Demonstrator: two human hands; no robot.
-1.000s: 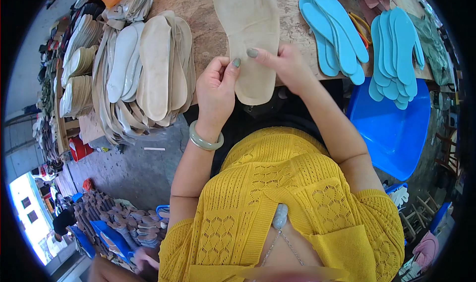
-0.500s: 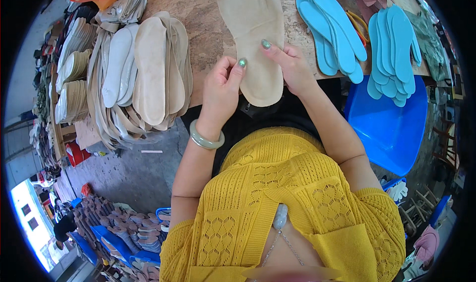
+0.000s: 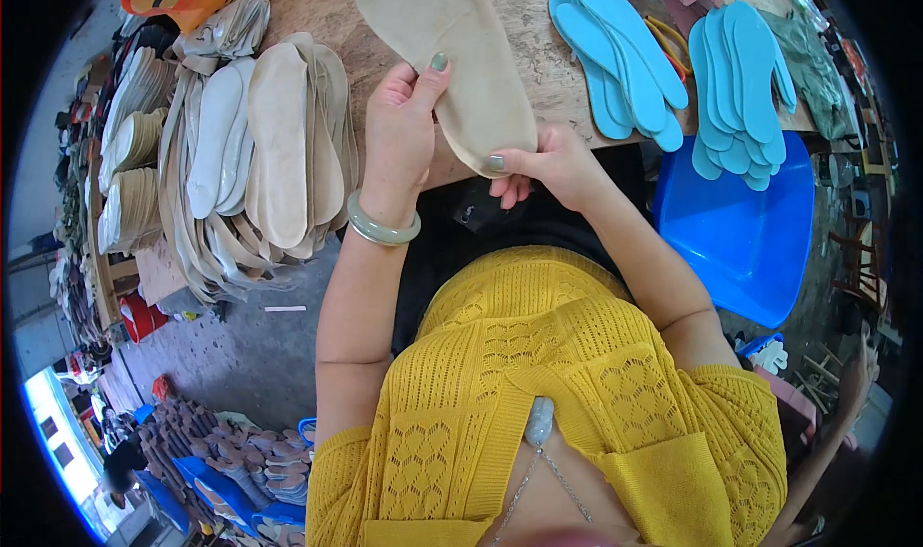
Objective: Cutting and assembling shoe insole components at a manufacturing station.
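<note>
A beige insole (image 3: 471, 62) is held up in front of me over the table's near edge, its wide end away from me and its heel end toward me. Along its left edge my left hand (image 3: 404, 129) grips it, thumb on top. Pinching the heel end is my right hand (image 3: 553, 167), with the thumb on the upper face and fingers curled beneath. The undersides of both grips are partly hidden by the insole. Left of my hands lies a heap of beige insoles (image 3: 279, 148) with several white ones (image 3: 221, 134) among them.
Light-blue insoles lie in two piles, one (image 3: 620, 57) on the wooden table (image 3: 317, 4), the other (image 3: 735, 81) overhanging its edge above a blue plastic tub (image 3: 735, 239). More insole stacks (image 3: 130, 143) stand far left. At right, another person's arm (image 3: 836, 422) shows.
The insole has tilted, its far end swinging left. My right hand has slid from its right side down to the heel end. Another person's arm has come in at lower right.
</note>
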